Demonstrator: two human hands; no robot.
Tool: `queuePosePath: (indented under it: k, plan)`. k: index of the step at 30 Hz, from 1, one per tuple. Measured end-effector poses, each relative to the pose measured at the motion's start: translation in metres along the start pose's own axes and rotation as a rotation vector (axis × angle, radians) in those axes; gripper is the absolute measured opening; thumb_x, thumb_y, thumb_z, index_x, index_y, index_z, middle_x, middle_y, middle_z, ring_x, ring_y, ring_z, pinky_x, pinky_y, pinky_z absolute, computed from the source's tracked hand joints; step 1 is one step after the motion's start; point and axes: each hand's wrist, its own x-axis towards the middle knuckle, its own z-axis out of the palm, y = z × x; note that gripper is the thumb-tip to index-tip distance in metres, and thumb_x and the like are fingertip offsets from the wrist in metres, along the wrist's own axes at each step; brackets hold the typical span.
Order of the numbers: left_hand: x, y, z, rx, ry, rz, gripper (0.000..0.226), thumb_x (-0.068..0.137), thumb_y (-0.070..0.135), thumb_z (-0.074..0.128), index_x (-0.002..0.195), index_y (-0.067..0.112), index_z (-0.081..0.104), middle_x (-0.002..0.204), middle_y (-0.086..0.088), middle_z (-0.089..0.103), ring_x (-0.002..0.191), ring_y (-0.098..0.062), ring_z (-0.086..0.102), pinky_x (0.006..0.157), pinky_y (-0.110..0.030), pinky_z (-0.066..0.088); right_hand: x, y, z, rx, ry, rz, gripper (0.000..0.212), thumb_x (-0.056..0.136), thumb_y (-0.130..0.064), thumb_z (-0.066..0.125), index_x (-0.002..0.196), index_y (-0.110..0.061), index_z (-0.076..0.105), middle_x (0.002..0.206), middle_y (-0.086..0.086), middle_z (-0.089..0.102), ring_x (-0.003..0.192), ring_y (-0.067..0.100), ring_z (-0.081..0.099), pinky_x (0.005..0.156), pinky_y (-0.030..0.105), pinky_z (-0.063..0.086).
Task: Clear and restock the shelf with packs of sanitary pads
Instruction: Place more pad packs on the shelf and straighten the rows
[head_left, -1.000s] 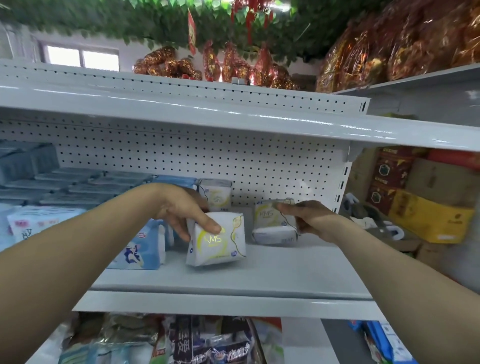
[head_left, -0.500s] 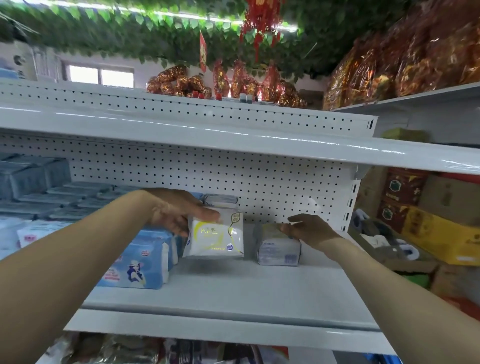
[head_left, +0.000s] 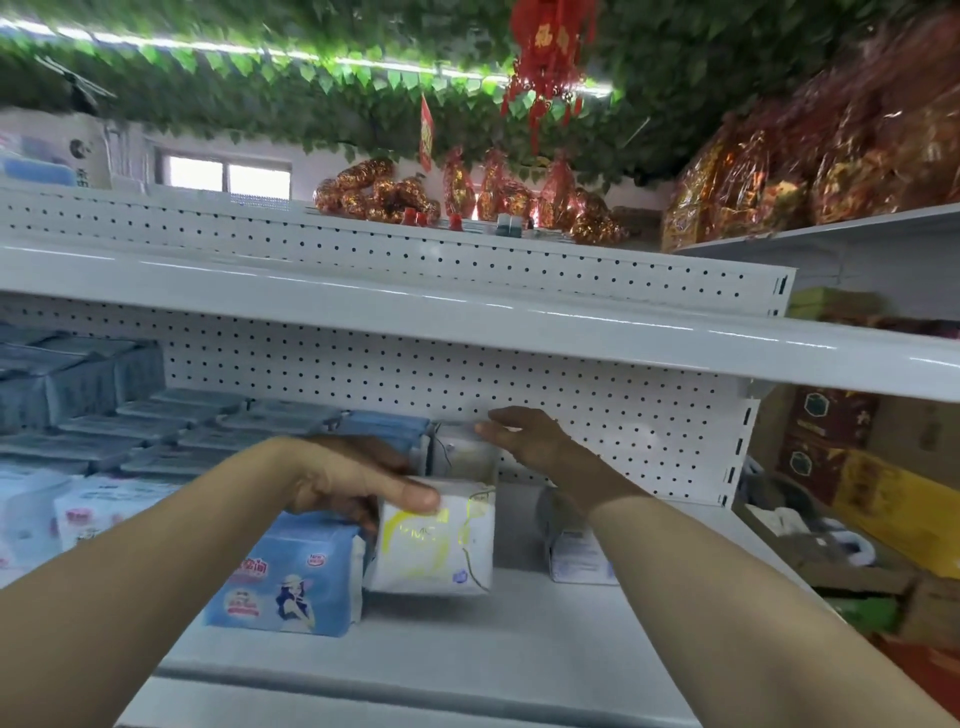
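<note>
Your left hand (head_left: 353, 483) is clamped on a white pack (head_left: 436, 540) with yellow print at the centre of the frame. The thumb lies across its top front and the fingers are hidden behind it. You hold it upright, face outward, close against the right side of the blue pack (head_left: 291, 582). That looks like lining it up as the front of a row. Whether its base sits on the shelf (head_left: 467, 639) or hangs just above it, I cannot tell.

Your right hand (head_left: 524, 441) is spread open, with the fingers (head_left: 485, 428) stretched toward the top of the rear pack (head_left: 462, 452), which stands against the pegboard (head_left: 571, 415) just above the held pack. It grips nothing. The blur hides whether the tips touch. My guess is that you mean to straighten or pull that pack next.

Half a second ago your right hand rested on the side pack (head_left: 576, 556), right of centre. It has let that pack go and moved up and to the left, so its forearm now crosses in front of the side pack, which stays on the shelf. Your left hand has kept its grip and brought the white pack nearer the blue one. Your head has tipped up, so more of the ceiling shows.
</note>
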Motion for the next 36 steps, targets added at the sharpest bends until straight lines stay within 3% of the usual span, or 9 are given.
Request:
queuePosePath:
  k: [3, 10, 14, 18, 21, 24, 30, 35, 36]
  plan:
    - [-0.001, 0.000, 0.002, 0.057, -0.009, -0.019, 0.071, 0.057, 0.045, 0.092, 0.116, 0.018, 0.063, 0.115, -0.008, 0.074, 0.118, -0.033, 0.063, 0.106, -0.050, 0.047, 0.013, -0.004, 0.008, -0.026, -0.050, -0.009, 0.068, 0.091, -0.059, 0.062, 0.147, -0.023, 0.050, 0.157, 0.000, 0.039, 0.143, 0.022, 0.039, 0.115, 0.033, 0.033]
    - [-0.004, 0.001, 0.003, 0.039, 0.015, -0.028, 0.048, 0.070, 0.032, 0.080, 0.112, 0.018, 0.063, 0.115, -0.010, 0.073, 0.106, -0.024, 0.069, 0.100, -0.039, 0.050, 0.030, -0.003, 0.023, -0.288, -0.130, 0.010, 0.073, 0.098, -0.065, 0.041, 0.155, -0.018, 0.037, 0.162, 0.004, 0.032, 0.150, 0.024, 0.027, 0.121, 0.036, 0.018]
    - [-0.005, -0.001, 0.004, 0.035, 0.033, -0.031, 0.037, 0.077, 0.026, 0.077, 0.111, 0.020, 0.062, 0.114, -0.006, 0.073, 0.106, -0.022, 0.070, 0.099, -0.037, 0.052, 0.038, -0.003, 0.025, -0.529, -0.083, -0.011, 0.079, 0.094, -0.067, 0.048, 0.155, -0.018, 0.034, 0.159, 0.007, 0.037, 0.148, 0.025, 0.027, 0.119, 0.036, 0.012]
    - [-0.004, -0.006, 0.004, -0.009, 0.022, -0.017, 0.021, 0.088, 0.017, 0.071, 0.104, 0.026, 0.061, 0.094, 0.009, 0.077, 0.090, -0.008, 0.071, 0.093, -0.029, 0.054, 0.049, 0.002, 0.033, -0.705, -0.072, -0.003, 0.094, 0.081, -0.076, 0.060, 0.156, -0.026, 0.032, 0.161, 0.008, 0.032, 0.149, 0.024, 0.024, 0.118, 0.039, 0.013]
    - [-0.005, -0.009, 0.004, -0.021, 0.019, -0.017, 0.021, 0.087, 0.017, 0.072, 0.102, 0.027, 0.061, 0.088, 0.013, 0.077, 0.084, -0.002, 0.072, 0.080, -0.018, 0.057, 0.051, 0.005, 0.037, -0.688, -0.039, -0.001, 0.090, 0.076, -0.076, 0.066, 0.149, -0.027, 0.045, 0.154, 0.008, 0.042, 0.145, 0.025, 0.029, 0.114, 0.039, 0.018]
    - [-0.004, -0.012, 0.004, 0.020, 0.048, -0.003, 0.042, 0.073, 0.028, 0.086, 0.107, 0.025, 0.063, 0.104, 0.005, 0.076, 0.099, -0.011, 0.072, 0.087, -0.023, 0.056, 0.054, 0.010, 0.039, -0.652, -0.003, 0.013, 0.089, 0.065, -0.080, 0.071, 0.136, -0.028, 0.058, 0.139, 0.005, 0.054, 0.133, 0.029, 0.039, 0.107, 0.041, 0.030]
    - [0.001, -0.019, 0.003, 0.038, 0.057, -0.018, 0.064, 0.060, 0.041, 0.090, 0.116, 0.026, 0.063, 0.112, 0.003, 0.074, 0.104, -0.014, 0.070, 0.092, -0.031, 0.056, 0.053, 0.007, 0.038, -0.672, 0.060, 0.077, 0.097, 0.065, -0.078, 0.073, 0.141, -0.023, 0.053, 0.144, 0.010, 0.044, 0.135, 0.030, 0.035, 0.107, 0.039, 0.037]
    - [0.003, -0.019, 0.002, 0.052, 0.043, -0.022, 0.063, 0.063, 0.039, 0.091, 0.118, 0.027, 0.062, 0.114, 0.003, 0.074, 0.104, -0.014, 0.071, 0.093, -0.031, 0.056, 0.047, 0.013, 0.034, -0.110, 0.130, 0.111, 0.082, 0.072, -0.058, 0.083, 0.137, -0.019, 0.050, 0.140, 0.007, 0.054, 0.115, 0.023, 0.054, 0.070, 0.027, 0.047]
    - [0.003, -0.018, 0.003, 0.056, 0.045, -0.022, 0.061, 0.062, 0.039, 0.087, 0.117, 0.027, 0.062, 0.114, 0.004, 0.073, 0.104, -0.013, 0.070, 0.091, -0.028, 0.056, 0.044, 0.014, 0.033, 0.042, 0.131, 0.097, 0.079, 0.075, -0.053, 0.083, 0.139, -0.023, 0.047, 0.142, 0.007, 0.051, 0.114, 0.022, 0.052, 0.071, 0.026, 0.048]
